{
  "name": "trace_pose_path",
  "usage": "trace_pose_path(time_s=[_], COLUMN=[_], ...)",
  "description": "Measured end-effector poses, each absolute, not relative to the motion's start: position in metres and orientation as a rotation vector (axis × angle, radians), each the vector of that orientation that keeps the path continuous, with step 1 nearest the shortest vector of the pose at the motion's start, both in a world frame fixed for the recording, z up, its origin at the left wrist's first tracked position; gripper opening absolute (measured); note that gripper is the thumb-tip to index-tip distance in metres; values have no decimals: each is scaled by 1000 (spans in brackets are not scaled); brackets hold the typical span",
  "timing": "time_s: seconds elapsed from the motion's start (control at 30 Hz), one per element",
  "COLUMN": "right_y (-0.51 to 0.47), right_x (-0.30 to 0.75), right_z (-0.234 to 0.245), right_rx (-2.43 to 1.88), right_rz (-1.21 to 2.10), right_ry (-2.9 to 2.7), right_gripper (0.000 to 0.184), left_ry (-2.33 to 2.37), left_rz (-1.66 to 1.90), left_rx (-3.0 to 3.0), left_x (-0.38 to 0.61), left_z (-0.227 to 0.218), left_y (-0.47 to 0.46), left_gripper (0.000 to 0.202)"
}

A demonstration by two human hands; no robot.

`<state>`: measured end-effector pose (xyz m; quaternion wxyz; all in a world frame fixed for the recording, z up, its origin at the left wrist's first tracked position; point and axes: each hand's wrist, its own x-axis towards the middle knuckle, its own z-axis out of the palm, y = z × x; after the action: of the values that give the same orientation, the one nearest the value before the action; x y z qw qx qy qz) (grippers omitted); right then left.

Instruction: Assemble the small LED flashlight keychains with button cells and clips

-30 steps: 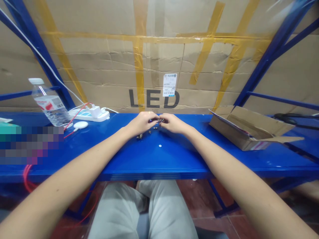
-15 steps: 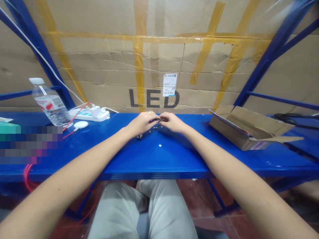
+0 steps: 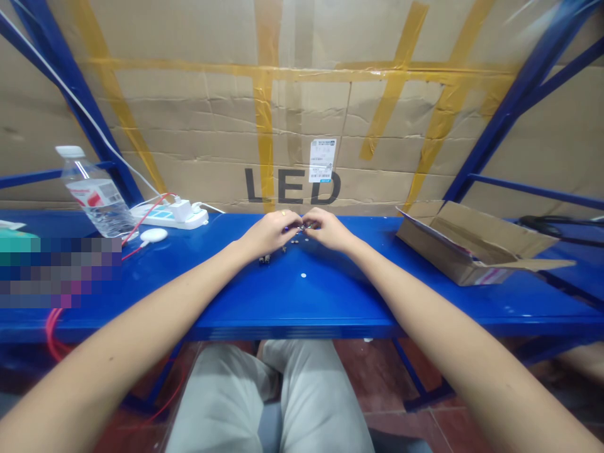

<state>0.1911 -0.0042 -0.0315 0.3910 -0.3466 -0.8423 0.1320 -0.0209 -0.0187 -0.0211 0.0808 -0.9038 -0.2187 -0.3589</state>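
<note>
At the middle of the blue bench [image 3: 330,302], your left hand [image 3: 268,231] and right hand [image 3: 329,230] meet fingertip to fingertip, both pinched closed on a small dark part [image 3: 302,226]. Loose parts [image 3: 265,258] lie just beside your left hand.

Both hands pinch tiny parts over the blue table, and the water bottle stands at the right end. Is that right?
Not quite. The head view shows the water bottle at the left end of the blue table, beside the white power strip. The left hand and right hand do pinch tiny parts between them.
</note>
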Motion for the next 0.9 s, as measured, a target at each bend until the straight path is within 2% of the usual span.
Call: trace_pose_path(time_s=[0.3, 0.9], right_y=[-11, -26], right_x=[190, 185], right_z=[-24, -12], right_rx=[-741, -657], right_rz=[96, -69], right_ry=[-2167, -2174], right_gripper=[30, 28], left_ry=[-702, -690], left_rz=[-1029, -913], left_rx=[-2738, -2670], left_x=[-20, -22], left_z=[-19, -22], left_y=[-20, -16], left_gripper=[9, 9])
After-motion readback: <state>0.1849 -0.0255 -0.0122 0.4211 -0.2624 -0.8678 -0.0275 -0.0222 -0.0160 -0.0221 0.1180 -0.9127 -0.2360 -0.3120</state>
